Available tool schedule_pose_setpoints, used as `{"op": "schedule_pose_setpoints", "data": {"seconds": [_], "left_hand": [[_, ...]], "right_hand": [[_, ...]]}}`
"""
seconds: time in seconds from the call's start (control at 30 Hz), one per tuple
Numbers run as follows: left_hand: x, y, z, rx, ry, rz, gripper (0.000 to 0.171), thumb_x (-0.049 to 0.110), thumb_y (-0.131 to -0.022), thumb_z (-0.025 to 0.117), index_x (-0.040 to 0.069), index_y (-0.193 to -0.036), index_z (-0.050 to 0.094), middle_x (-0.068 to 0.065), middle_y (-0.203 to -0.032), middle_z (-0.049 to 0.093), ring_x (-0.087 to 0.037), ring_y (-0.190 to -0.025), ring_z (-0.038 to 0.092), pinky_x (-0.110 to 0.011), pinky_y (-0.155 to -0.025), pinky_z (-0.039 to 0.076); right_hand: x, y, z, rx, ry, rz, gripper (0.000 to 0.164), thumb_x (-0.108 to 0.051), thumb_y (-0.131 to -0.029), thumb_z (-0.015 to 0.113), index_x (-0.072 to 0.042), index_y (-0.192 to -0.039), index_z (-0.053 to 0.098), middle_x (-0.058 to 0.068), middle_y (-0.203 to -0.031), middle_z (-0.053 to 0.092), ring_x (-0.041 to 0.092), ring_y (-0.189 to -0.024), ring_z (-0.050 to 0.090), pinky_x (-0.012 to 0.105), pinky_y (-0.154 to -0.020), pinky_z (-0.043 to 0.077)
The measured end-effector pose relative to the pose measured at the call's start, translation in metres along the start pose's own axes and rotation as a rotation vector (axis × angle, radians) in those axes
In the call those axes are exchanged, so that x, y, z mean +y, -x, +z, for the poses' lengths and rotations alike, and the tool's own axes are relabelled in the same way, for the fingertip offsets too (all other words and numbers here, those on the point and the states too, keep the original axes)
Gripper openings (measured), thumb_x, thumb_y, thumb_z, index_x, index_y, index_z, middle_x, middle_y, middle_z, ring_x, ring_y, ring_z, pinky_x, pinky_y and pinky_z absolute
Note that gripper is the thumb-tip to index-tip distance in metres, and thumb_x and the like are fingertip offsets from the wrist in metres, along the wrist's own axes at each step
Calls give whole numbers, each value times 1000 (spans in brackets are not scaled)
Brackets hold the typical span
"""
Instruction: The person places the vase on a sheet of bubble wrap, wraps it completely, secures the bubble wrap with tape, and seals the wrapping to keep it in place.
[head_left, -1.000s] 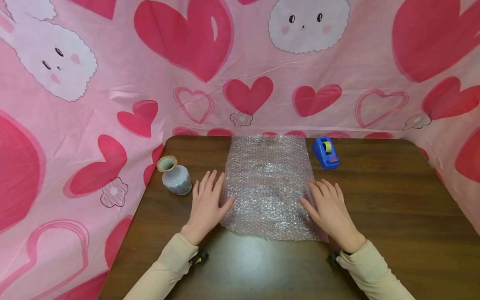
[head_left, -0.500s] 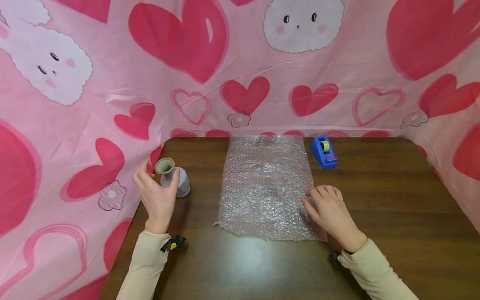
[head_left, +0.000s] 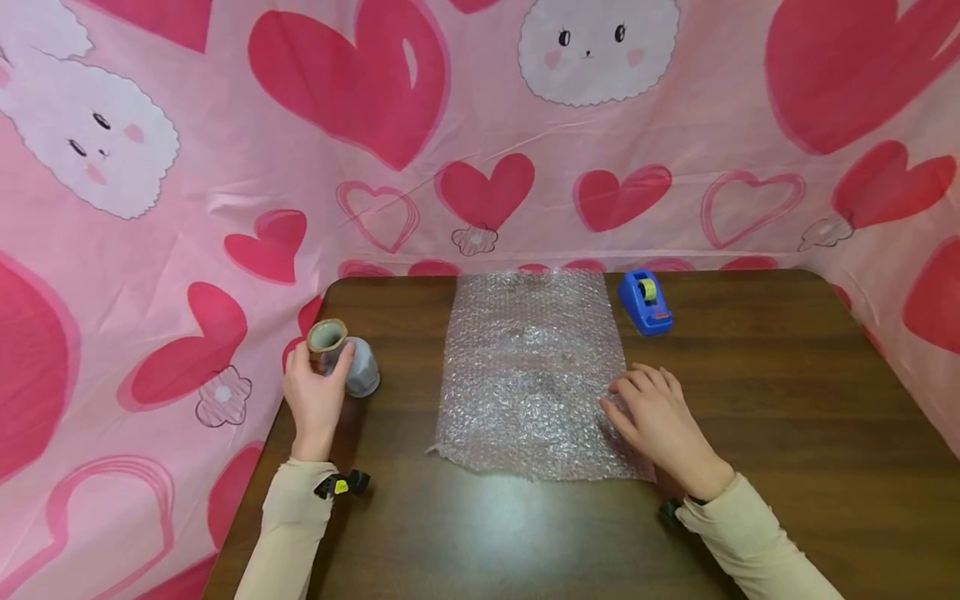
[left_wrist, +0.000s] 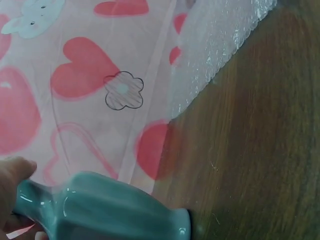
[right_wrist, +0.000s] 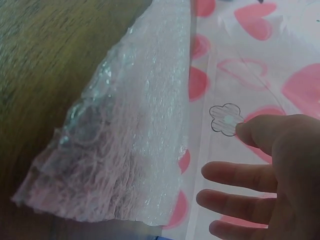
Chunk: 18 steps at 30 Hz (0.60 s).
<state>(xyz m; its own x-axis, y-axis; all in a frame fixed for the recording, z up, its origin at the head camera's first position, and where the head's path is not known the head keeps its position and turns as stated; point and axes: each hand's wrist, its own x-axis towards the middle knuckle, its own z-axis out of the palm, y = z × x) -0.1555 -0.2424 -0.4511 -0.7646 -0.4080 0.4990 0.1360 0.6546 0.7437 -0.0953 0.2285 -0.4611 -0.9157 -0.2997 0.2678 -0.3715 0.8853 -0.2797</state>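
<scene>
Behind and to the sides, pink cloth (head_left: pixel 330 133) printed with red hearts. In front of it, a brown wooden table (head_left: pixel 787 408). Down the table's middle, a sheet of clear bubble wrap (head_left: pixel 532 375), laid flat. At the sheet's right edge, a right hand (head_left: pixel 662 425), fingers apart and slightly bent; cannot tell whether touching the wrap. On the left, a left hand (head_left: pixel 315 404), thumb and fingers around the neck of a glazed vase (head_left: pixel 362 369), base on the table near its left edge, apart from the wrap. Just beside the wrap's far right side, a blue tape dispenser (head_left: pixel 649 318).
</scene>
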Motion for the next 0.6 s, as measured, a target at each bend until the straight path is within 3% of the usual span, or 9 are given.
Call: {"op": "schedule_pose_setpoints", "data": {"seconds": [0.27, 0.6], "left_hand": [[2, 0, 1, 26, 14, -19, 35, 23, -87, 84, -3, -99, 65, -20, -88, 55, -25, -80, 51, -32, -74, 37], [20, 10, 5, 3, 94, 29, 35, 20, -86, 86, -5, -104, 68, -19, -90, 57, -15, -78, 51, -25, -71, 39]], "right_hand": [[-2, 1, -3, -29, 7, 3, 22, -22, -93, 76, -3, -104, 73, 22, -115, 68, 50, -128, 50, 77, -110, 26], [-1, 0, 0, 1, 11, -24, 23, -23, -91, 79, -3, -102, 73, 22, -111, 68, 51, -127, 51, 78, -109, 27]]}}
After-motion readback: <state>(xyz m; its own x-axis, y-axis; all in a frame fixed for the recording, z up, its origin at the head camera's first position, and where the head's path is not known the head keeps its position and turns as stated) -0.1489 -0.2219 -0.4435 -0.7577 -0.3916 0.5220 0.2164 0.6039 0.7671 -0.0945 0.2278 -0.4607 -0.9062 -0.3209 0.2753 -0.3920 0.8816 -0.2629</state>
